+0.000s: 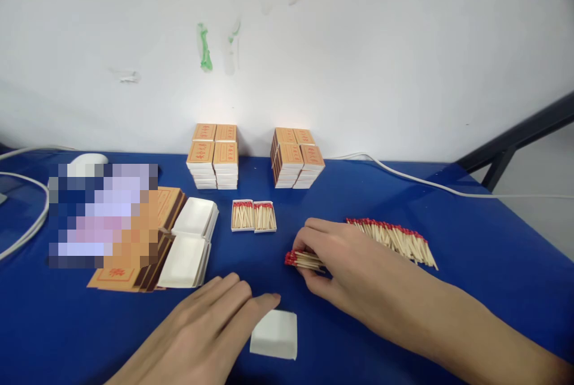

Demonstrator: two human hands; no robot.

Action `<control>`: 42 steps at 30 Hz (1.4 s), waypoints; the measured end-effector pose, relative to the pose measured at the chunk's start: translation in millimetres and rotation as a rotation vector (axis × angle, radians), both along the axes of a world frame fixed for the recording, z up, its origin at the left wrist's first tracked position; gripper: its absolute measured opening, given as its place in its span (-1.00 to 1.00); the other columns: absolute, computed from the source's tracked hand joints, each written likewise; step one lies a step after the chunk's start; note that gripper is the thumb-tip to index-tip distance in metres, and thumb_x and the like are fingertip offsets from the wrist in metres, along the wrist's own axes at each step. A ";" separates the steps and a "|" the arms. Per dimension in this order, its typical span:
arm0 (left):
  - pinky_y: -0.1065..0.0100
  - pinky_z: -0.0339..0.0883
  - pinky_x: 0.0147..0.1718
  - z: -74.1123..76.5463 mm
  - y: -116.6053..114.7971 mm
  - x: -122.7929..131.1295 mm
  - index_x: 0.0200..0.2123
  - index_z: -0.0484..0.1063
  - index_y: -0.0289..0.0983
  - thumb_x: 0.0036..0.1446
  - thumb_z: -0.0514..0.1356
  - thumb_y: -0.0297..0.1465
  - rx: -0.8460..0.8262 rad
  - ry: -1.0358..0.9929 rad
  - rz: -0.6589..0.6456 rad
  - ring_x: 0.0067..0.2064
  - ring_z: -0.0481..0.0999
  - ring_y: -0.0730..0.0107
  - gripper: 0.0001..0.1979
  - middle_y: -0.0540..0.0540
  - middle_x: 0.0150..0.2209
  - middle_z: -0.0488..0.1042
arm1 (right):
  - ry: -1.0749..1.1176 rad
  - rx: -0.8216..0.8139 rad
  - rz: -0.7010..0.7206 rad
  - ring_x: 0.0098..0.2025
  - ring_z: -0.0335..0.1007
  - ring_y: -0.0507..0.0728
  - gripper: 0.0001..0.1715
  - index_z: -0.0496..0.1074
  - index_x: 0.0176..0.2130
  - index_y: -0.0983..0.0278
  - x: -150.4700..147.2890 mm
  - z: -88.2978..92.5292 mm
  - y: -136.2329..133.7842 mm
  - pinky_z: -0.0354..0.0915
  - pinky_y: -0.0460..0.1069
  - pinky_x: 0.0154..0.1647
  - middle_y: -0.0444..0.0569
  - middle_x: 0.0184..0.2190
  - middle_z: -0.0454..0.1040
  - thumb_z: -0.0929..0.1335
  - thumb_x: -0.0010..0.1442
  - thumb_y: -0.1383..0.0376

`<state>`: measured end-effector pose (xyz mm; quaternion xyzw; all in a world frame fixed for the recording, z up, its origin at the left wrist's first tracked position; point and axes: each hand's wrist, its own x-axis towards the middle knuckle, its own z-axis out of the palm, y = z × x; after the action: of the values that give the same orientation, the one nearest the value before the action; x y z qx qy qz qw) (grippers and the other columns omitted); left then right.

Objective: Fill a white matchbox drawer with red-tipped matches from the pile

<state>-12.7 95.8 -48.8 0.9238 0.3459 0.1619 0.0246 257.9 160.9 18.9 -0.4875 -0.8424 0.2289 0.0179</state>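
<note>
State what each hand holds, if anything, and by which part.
The right hand pinches a small bundle of red-tipped wooden matches by the stick ends. The left hand holds nothing; its fingertips touch the empty white cardboard tray.

You get bright, even light with a glare patch on the white wall (251, 116) behind the far matchbox stacks (214, 156). Shadows stay soft; a pixelated block (101, 214) masks the left, and edges bow slightly.

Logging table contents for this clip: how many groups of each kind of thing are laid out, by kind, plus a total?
Blocks of stacked finished matchboxes: 2
Open trays filled with matches: 2
Stacks of empty white trays: 2
Single white tray by left hand: 1
Loose match heap: 1
Match bundle in right hand: 1
Total: 9
</note>
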 end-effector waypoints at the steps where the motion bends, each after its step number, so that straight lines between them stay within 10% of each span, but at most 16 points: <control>1: 0.13 0.59 0.21 -0.6 -0.4 1.2 0.37 0.37 -0.14 0.24 0.40 0.07 -0.002 -0.024 0.029 0.14 0.71 0.05 -0.24 -0.09 0.19 0.65 | 0.001 -0.003 -0.001 -0.29 0.43 0.10 -0.77 0.41 -0.31 0.22 1.3 0.9 0.6 0.30 0.05 -0.26 -0.11 -0.27 0.47 0.38 0.37 0.50; 6: 0.08 0.75 -0.14 5.0 -0.2 9.1 0.19 0.46 -0.11 -0.03 0.53 -0.17 -0.007 -0.160 0.089 -0.06 0.78 -0.01 -0.30 -0.10 0.02 0.70 | 0.021 -0.043 -0.026 -0.26 0.45 0.10 -0.76 0.37 -0.35 0.20 8.6 5.3 2.5 0.30 0.04 -0.22 -0.13 -0.27 0.50 0.40 0.31 0.48; 12: 0.28 0.65 -0.23 15.0 4.9 21.4 0.07 0.45 -0.09 0.23 0.26 -0.47 -0.185 -0.273 0.095 -0.19 0.69 0.27 -0.64 0.02 -0.19 0.58 | 0.082 -0.013 -0.060 -0.23 0.46 0.06 -0.85 0.41 -0.30 0.15 14.2 12.9 -8.7 0.29 0.02 -0.21 -0.22 -0.25 0.52 0.41 0.32 0.36; 17: 0.28 0.61 -0.27 7.6 4.9 24.0 0.09 0.40 -0.11 0.30 0.29 -0.46 -0.251 -0.280 0.070 -0.24 0.63 0.30 -0.68 0.05 -0.22 0.50 | 0.043 -0.031 0.040 -0.36 0.40 0.03 -0.75 0.36 -0.37 0.19 -3.5 22.8 -23.6 0.23 0.00 -0.38 -0.23 -0.32 0.48 0.43 0.19 0.50; 23: 0.28 0.60 -0.17 5.7 -0.2 23.1 0.00 0.38 -0.12 0.32 0.34 -0.42 -0.262 -0.315 0.096 -0.16 0.64 0.27 -0.74 0.05 -0.17 0.52 | -0.123 0.327 0.425 -0.31 0.44 0.17 -0.80 0.51 -0.39 0.21 -26.8 20.3 -36.3 0.29 0.09 -0.30 -0.08 -0.36 0.54 0.51 0.21 0.44; 42: 0.36 0.53 -0.29 11.1 -0.3 23.4 -0.11 0.34 -0.14 0.37 0.31 -0.44 -0.334 -0.323 0.100 -0.23 0.59 0.35 -0.82 0.06 -0.23 0.46 | -0.011 0.337 0.385 -0.33 0.38 0.12 -0.72 0.46 -0.40 0.22 -26.1 -1.4 -38.4 0.28 0.06 -0.36 -0.14 -0.36 0.48 0.56 0.10 0.50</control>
<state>10.7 95.5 -37.7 0.8507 0.4049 0.2493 0.2241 231.8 122.5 17.5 -0.3093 -0.9461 0.0818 0.0505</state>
